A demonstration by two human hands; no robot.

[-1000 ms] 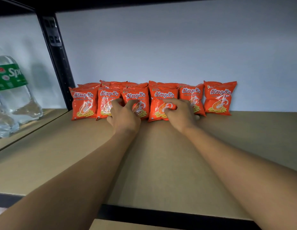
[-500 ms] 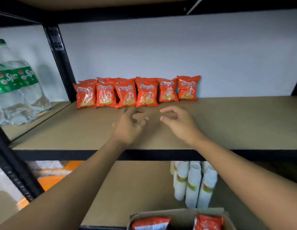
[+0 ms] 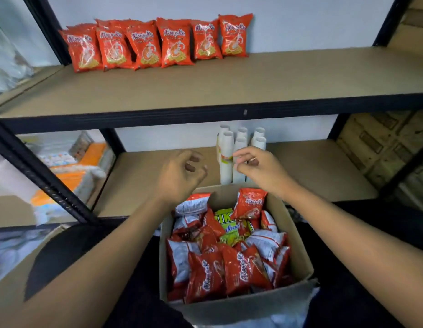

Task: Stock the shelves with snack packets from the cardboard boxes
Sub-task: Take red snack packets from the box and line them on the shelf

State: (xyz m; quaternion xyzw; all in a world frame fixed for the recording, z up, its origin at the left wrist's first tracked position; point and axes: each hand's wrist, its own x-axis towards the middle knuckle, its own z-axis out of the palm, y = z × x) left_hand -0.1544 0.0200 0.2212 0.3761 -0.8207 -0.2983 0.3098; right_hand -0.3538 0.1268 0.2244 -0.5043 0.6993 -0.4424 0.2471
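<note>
Head view. Cardboard box (image 3: 229, 306): directly below both hands, top open, filled with red snack packets (image 3: 205, 273) and one yellow-green packet (image 3: 229, 227).
Left hand (image 3: 179, 176), right hand (image 3: 262, 169): fingers loosely curled, holding nothing, over the box's far edge.
Upper shelf (image 3: 229, 86): stocked row (image 3: 158, 43) above the hands, open board to its right.

The left grip (image 3: 179, 176) and right grip (image 3: 260, 169) hover, fingers loosely curled, above an open cardboard box (image 3: 241, 306) packed with snack packets (image 3: 205, 275). A row of packets (image 3: 172, 43) stands upright at the back of the upper shelf (image 3: 229, 84).
</note>
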